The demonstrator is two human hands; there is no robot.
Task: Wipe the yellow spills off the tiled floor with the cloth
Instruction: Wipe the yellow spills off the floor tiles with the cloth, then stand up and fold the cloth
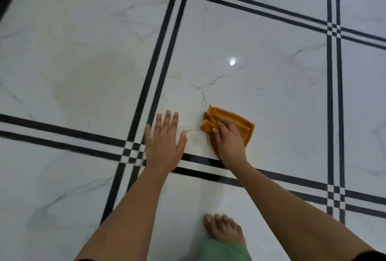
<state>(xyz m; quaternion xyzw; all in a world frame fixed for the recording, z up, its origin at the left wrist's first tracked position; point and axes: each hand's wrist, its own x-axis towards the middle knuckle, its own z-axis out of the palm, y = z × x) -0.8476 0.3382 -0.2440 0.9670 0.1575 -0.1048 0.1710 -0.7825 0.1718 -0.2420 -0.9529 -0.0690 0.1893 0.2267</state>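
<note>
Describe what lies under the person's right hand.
Under the right hand lies a folded orange cloth, flat on the white floor tile. The cloth hides the floor beneath it, so any spill there cannot be seen.

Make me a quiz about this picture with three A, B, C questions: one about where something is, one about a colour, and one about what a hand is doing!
1. Where is the cloth?
A. in a bucket
B. on the floor, under the right hand
C. on a chair

2. What colour is the cloth?
A. blue
B. white
C. orange

3. How is the left hand?
A. open, fingers straight
B. a fist
C. holding a cup

Answers:
1 B, the right hand rests on the cloth, which lies on the floor.
2 C, it shows orange against the white floor.
3 A, all its fingers stretch out and hold nothing.
</note>
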